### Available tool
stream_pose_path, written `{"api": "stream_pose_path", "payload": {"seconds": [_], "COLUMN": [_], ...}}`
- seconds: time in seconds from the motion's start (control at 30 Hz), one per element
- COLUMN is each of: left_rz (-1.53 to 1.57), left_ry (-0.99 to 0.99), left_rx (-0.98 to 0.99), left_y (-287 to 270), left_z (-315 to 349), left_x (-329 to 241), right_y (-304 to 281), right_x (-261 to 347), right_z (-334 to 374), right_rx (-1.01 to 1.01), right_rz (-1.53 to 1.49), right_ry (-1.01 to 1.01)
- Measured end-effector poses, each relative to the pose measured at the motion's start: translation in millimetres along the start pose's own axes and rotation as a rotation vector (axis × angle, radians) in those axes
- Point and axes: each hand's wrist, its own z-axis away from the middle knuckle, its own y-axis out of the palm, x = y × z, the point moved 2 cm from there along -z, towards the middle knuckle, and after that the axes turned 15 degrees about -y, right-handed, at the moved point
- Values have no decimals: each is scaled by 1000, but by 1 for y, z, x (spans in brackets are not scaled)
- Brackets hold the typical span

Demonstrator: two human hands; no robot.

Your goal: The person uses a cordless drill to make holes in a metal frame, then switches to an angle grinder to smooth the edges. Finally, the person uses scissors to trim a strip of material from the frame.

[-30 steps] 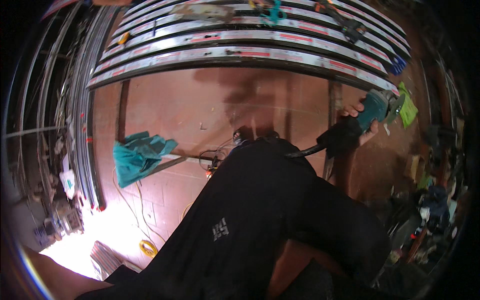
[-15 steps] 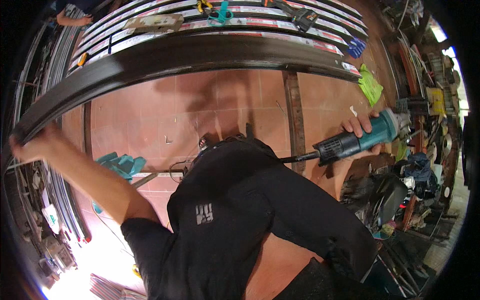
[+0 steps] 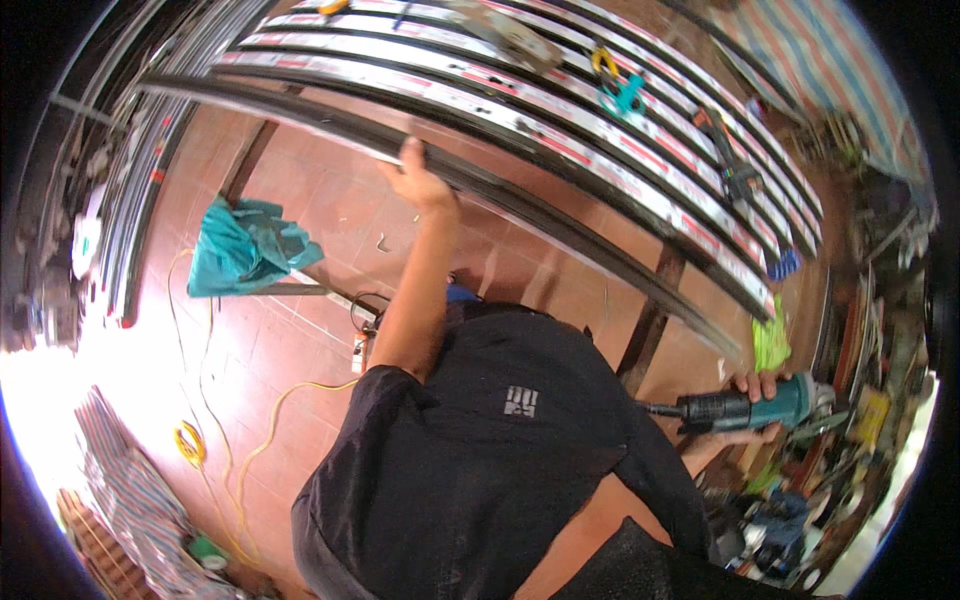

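My left hand [image 3: 425, 188] grips the near edge of a long dark metal bar [image 3: 490, 184] around its left-middle part, the thumb on top and the other fingers partly hidden. The bar runs slantwise from far left to near right, in front of a row of similar bars. At the right, my right hand [image 3: 757, 388] is wrapped around a teal and black angle grinder [image 3: 745, 408]. The grinder lies roughly level, with its head [image 3: 822, 402] toward the right and its cord end toward my body.
Dark bars with white and red strips [image 3: 600, 160] carry teal scissors [image 3: 627, 95], a black and orange power tool [image 3: 735, 165] and a blue glove [image 3: 784, 264]. Teal cloth [image 3: 250, 248] hangs at the left. A yellow cord [image 3: 268, 432] crosses the tiled floor. Clutter lines the right side.
The front bar has swung from a raised position to a slant alongside the others. My left hand now grips it nearer its middle. My right hand still holds the grinder, and the view has turned.
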Motion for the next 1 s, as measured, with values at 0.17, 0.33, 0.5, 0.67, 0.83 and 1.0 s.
{"api": "stream_pose_path", "payload": {"seconds": [0.17,0.33,0.5,0.67,0.83,1.0], "left_rz": [-87,-45,-567,-1351,-676,-628], "left_ry": [-62,-153,-470,-667,-603,-310], "left_rx": [-87,-109,-127,627,1202,1148], "left_y": [-15,-14,-6,-17,36,49], "left_z": [9,9,-11,-22,24,15], "left_x": [44,76,63,-15,-77,-114], "right_y": [5,24,39,64,100,120], "right_x": [-18,-55,-128,-237,-373,-458], "right_z": [-14,-51,-106,-137,-127,-113], "right_rx": [-26,140,160,308,291,164], "right_rz": [115,106,328,415,285,253], "right_ry": [11,145,184,259,399,527]}}
